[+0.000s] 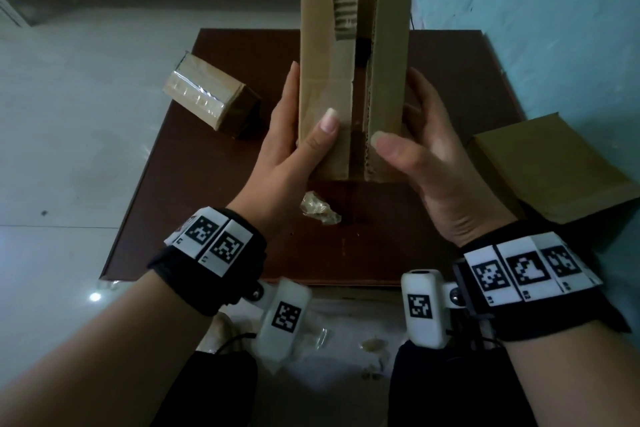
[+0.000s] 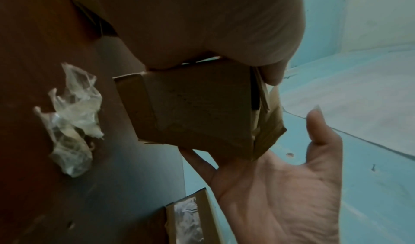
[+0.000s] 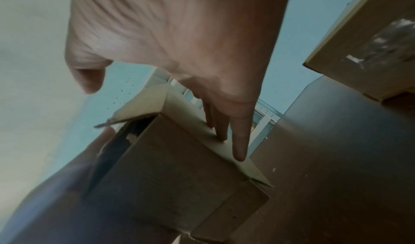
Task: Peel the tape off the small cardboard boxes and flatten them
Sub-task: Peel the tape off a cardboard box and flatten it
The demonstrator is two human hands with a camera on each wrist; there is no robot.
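An opened cardboard box (image 1: pixel 325 104) is held upright above the brown table (image 1: pixel 207 218), its flaps parted with a dark gap between them. A strip of tape (image 1: pixel 346 7) still clings near its top. My left hand (image 1: pixel 301 121) grips the left side, thumb pressed on the front flap. My right hand (image 1: pixel 415 121) lies flat against the right flap (image 1: pixel 388 80), and its fingers (image 3: pixel 238 141) are straight along the box (image 3: pixel 170 176). The left wrist view shows the box (image 2: pixel 197 109) from below, with the right hand (image 2: pixel 280 185) spread open beside it.
A taped box (image 1: pixel 211 97) lies tilted at the table's left edge. Another closed box (image 1: pixel 550 166) sits at the right, by the blue wall. A crumpled wad of tape (image 1: pixel 318 210) lies on the table under the held box. Tape scraps (image 1: pixel 374 345) litter the floor.
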